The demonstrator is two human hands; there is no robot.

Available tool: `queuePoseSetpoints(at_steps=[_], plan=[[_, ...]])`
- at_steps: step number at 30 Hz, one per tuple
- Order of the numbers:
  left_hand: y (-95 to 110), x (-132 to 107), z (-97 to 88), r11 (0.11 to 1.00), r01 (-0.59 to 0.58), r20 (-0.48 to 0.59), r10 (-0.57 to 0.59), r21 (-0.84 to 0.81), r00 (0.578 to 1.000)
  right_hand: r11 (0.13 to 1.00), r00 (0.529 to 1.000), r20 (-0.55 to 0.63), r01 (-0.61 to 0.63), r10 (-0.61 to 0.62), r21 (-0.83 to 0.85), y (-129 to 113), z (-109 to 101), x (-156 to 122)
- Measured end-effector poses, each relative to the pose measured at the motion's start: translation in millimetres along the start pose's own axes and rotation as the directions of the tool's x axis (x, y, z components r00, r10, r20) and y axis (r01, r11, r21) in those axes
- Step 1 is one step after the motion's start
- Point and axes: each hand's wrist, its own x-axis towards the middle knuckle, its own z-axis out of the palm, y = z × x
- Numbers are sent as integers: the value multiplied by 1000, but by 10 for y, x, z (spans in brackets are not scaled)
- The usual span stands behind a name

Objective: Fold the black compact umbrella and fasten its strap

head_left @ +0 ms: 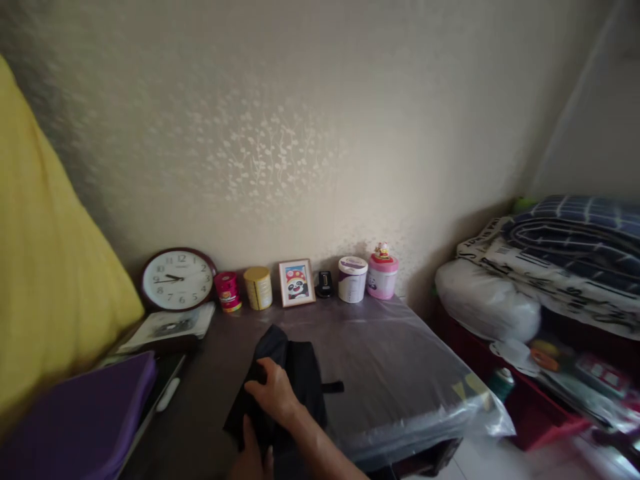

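Reaching in from the lower right, the right forearm slants up and leftward, its hand (274,393) bent over a black cloth item (306,380) with the fingers curled against the fabric. The left hand (253,457) comes from the bottom edge, thumb pointing up beside the cloth, the rest cut off by the frame. Whether either of the hands pinches the fabric, I cannot tell. The item lies on the near middle of the covered counter (370,347), a short strap sticking out to its right.

Behind it, the wall clock (179,280) shows readable numerals such as 12, 3 and 6; the word on its dial is too small. Labels on the magenta tin (228,292), yellow canister (259,288) and white tub (353,280) are illegible. The picture frame (297,283) shows a panda. Black lettering marks the white bedding (545,273), only partly legible.
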Motion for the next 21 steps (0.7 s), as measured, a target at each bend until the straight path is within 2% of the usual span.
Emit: queuePoseSetpoints(at_steps=[5,10,13,15,18,21], plan=[[91,-80,-55,1000,26,33,-25,-13,999,990,995,80,-42,53,-138,88,186,92],[143,-106,-112,998,63,39,-63,12,997,957,986,156,-2,49,-289,70,206,151],[75,-102,-84,999,52,51,-52,4,997,933,985,166,25,37,-359,49,208,148],[-21,-103,-31,998,-3,48,6,-63,999,924,986,166,36,30,-381,51,215,145],[-165,-117,50,971,-109,-45,102,-213,994,917,982,183,36,40,-398,63,220,158],[-211,-120,57,966,-119,-63,107,-230,992,915,974,218,39,54,-401,57,207,185]])
